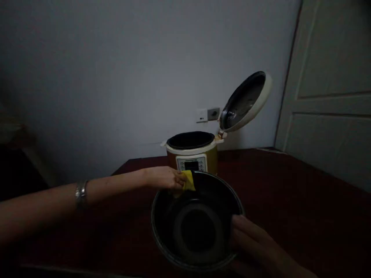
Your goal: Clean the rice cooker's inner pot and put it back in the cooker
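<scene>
A dark round inner pot is tipped so that its inside faces me, in the front middle of the head view. My left hand is closed on a yellow cloth, which lies over the far left part of the pot's rim. At the right side of the pot my right hand grips the rim, fingers over the edge; its lower part is lost in shadow. Just behind the pot stands an electric cooker, its lid raised and leaning to the right.
The dark red table runs under everything and ends at the wall. Two wall sockets sit behind the cooker. A pale panelled door stands on the right. Something blurred in the dark lies at the far left.
</scene>
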The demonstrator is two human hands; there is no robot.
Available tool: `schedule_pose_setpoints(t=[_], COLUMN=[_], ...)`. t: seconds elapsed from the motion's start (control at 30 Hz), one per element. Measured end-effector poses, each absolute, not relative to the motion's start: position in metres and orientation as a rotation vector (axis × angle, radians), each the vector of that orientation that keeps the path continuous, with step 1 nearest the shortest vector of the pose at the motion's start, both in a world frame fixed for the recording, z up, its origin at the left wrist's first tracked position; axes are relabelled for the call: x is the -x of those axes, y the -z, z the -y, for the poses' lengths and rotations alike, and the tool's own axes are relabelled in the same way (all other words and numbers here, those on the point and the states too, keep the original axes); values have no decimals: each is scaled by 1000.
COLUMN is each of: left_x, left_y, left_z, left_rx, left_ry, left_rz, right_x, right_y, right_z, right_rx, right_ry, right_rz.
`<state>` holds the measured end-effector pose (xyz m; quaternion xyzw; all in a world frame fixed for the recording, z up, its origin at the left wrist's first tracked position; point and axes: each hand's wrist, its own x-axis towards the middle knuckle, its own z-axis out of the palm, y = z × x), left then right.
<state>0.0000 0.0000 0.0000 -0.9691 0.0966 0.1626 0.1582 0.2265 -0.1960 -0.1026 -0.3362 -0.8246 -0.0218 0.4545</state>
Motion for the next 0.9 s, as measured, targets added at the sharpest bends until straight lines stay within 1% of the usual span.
schedule_pose_setpoints(t=[0.2, 0.3, 0.37, 0.43, 0.53, 0.63, 0.73, 0.8, 0.83, 0.87, 0.9], left_x=[-64, -70, -60, -43, -18, -7, -12, -22, -28, -34, -41], left_y=[27, 33, 30, 24, 19, 26, 42, 54, 60, 66, 73], left_z=[-1, 0, 1, 3, 11, 25, 42, 56, 63, 69, 74], left_rx=[2825, 2666, 2584, 2604, 2765, 2946, 3135, 3305, 3406, 3515, 3616], left_ry=[-499, -492, -468, -506, -708, -1071, -1501, -1711, -1737, -1681, -1537], left_rz=[-386, -505, -490, -364, -13, 355, 558, 731, 845, 971, 1097], right_x=[-225, -224, -223, -223, -223, -224, -225, -226, -226, -226, -226], right_y=[109, 107, 107, 108, 113, 118, 120, 120, 119, 119, 119], right_z=[201, 205, 206, 205, 199, 193, 190, 190, 191, 191, 191], right_rx=[894, 924, 928, 936, 924, 890, 889, 916, 929, 939, 945], right_ry=[10, -14, -16, -18, -40, -53, -90, -134, -151, -163, -170], right_rz=[2074, 2051, 2036, 2038, 2069, 2077, 2072, 2082, 2090, 2095, 2101])
